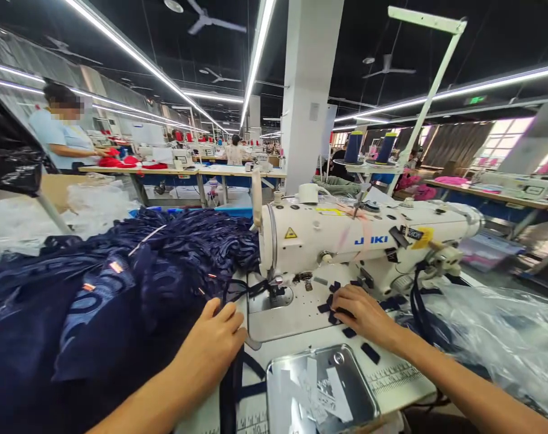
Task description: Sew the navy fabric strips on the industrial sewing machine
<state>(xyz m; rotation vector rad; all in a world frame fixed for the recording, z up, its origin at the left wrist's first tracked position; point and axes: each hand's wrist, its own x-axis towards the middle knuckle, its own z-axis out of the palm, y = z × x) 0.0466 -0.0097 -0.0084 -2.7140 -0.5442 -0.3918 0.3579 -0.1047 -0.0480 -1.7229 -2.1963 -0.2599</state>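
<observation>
My left hand (222, 334) is closed at the left edge of the sewing bed, its fingers curled round a dark navy strap (228, 392). The strap hangs below the hand, and dark strips run from near it toward the needle area (276, 295) of a white sewing machine (319, 235). On the bed's right side, my right hand (362, 310) has its fingers bent together on a small dark fabric piece among several others. One loose dark fabric piece (370, 352) lies nearer me. The fingertips partly hide what they pinch.
A large heap of navy garments (165, 289) fills the left. In front of the machine sits a shiny metal tray (292, 374) with paper labels. Clear plastic (491, 337) covers the right side. Across the aisle a person (66, 132) handles red fabric (129, 161) at another table.
</observation>
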